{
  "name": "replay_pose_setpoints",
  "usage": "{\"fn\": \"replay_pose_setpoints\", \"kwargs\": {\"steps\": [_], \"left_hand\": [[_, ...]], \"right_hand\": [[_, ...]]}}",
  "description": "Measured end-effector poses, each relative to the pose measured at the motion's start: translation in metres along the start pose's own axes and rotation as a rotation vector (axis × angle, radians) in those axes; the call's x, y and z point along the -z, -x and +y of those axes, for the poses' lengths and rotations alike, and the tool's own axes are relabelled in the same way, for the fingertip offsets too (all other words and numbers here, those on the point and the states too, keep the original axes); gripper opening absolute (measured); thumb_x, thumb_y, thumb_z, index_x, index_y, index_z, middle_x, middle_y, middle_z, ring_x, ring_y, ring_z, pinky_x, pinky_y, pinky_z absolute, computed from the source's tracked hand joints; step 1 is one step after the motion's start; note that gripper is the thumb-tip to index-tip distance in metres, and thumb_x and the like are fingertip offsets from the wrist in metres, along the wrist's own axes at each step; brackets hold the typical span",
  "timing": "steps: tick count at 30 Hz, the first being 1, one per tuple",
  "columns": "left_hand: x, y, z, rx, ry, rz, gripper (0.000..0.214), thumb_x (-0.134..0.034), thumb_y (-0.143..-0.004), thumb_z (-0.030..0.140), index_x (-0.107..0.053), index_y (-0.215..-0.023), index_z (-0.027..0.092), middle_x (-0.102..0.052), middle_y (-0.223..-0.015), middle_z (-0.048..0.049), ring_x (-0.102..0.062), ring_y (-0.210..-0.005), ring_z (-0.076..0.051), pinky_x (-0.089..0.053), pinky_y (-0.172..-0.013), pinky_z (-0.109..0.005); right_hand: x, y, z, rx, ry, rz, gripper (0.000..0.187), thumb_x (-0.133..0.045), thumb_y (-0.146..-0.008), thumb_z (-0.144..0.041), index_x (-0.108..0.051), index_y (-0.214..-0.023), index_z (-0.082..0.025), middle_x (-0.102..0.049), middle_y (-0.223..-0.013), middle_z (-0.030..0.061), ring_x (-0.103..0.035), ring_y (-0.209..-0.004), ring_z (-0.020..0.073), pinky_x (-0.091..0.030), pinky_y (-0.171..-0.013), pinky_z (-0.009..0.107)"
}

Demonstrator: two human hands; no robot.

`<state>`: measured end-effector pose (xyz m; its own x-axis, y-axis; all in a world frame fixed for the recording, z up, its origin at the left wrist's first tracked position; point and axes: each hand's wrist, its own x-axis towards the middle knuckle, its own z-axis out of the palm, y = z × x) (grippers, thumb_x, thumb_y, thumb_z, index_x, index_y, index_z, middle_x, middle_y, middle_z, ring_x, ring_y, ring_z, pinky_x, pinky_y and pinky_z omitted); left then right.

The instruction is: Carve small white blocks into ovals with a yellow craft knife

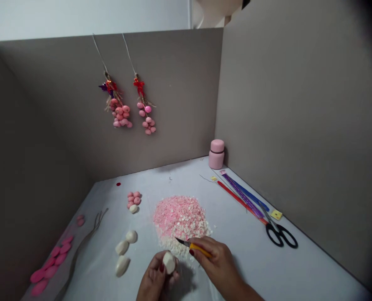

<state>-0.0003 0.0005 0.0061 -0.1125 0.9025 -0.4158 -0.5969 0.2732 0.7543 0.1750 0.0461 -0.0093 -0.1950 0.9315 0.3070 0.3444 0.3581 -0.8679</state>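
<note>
My left hand is closed around a white, faceted lump that looks like soap. My right hand grips a small knife by its yellow handle. Its dark blade points left, above the lump and apart from it. Just beyond both hands lies a heap of pink and white shavings. Three smooth white pieces rest to the left of my left hand. Farther back, a small white ball touches a cluster of pink balls.
Bright pink ovals and a twisted cord lie along the left side. On the right are black-handled scissors and red, purple and blue ribbons. A pink jar stands in the back corner. Two bunches of pink balls hang on the grey back panel.
</note>
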Motion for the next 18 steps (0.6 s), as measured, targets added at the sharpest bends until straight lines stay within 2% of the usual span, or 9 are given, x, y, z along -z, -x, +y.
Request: {"fn": "replay_pose_setpoints", "kwargs": {"steps": [3, 7, 10, 14, 18], "left_hand": [[-0.003, 0.0, 0.002, 0.023, 0.109, 0.01, 0.038, -0.092, -0.047, 0.038, -0.078, -0.078, 0.022, -0.078, -0.067, -0.0012, -0.068, -0.054, -0.01, -0.05, -0.051, -0.014], [-0.001, -0.002, 0.0, 0.023, 0.137, -0.05, 0.037, -0.092, -0.049, 0.035, -0.078, -0.08, 0.02, -0.079, -0.07, -0.0034, -0.07, -0.056, -0.012, -0.054, -0.055, -0.016], [0.002, -0.003, -0.004, -0.023, 0.153, -0.067, 0.035, -0.09, -0.054, 0.036, -0.077, -0.081, 0.019, -0.076, -0.065, -0.0017, -0.068, -0.055, -0.012, -0.056, -0.057, -0.019], [0.003, -0.005, -0.011, -0.056, 0.125, -0.075, 0.036, -0.086, -0.058, 0.043, -0.076, -0.079, 0.017, -0.071, -0.057, -0.0012, -0.062, -0.052, -0.012, -0.051, -0.052, -0.02], [0.004, -0.007, -0.015, -0.084, 0.111, -0.067, 0.036, -0.085, -0.059, 0.046, -0.075, -0.078, 0.017, -0.068, -0.059, 0.0, -0.061, -0.056, -0.012, -0.05, -0.054, -0.021]], "right_hand": [[-0.004, 0.001, 0.002, 0.02, -0.012, 0.005, 0.023, -0.058, -0.089, -0.033, -0.076, -0.097, -0.021, -0.074, -0.084, 0.0055, -0.07, -0.076, 0.0195, -0.052, -0.068, 0.024], [-0.006, 0.005, 0.0, 0.123, 0.032, -0.061, 0.025, -0.056, -0.09, -0.034, -0.076, -0.098, -0.021, -0.073, -0.079, 0.0057, -0.07, -0.07, 0.0184, -0.052, -0.065, 0.024], [-0.006, 0.007, -0.004, 0.189, 0.091, -0.131, 0.028, -0.054, -0.092, -0.036, -0.076, -0.099, -0.022, -0.072, -0.075, 0.0059, -0.069, -0.065, 0.0181, -0.052, -0.062, 0.025], [-0.005, 0.006, -0.007, 0.196, 0.131, -0.165, 0.029, -0.051, -0.094, -0.038, -0.076, -0.101, -0.024, -0.072, -0.078, 0.0062, -0.069, -0.07, 0.0188, -0.052, -0.064, 0.026], [-0.003, 0.006, -0.009, 0.234, 0.193, -0.196, 0.037, -0.045, -0.097, -0.044, -0.076, -0.101, -0.024, -0.07, -0.072, 0.0062, -0.068, -0.064, 0.0182, -0.049, -0.059, 0.025]]}}
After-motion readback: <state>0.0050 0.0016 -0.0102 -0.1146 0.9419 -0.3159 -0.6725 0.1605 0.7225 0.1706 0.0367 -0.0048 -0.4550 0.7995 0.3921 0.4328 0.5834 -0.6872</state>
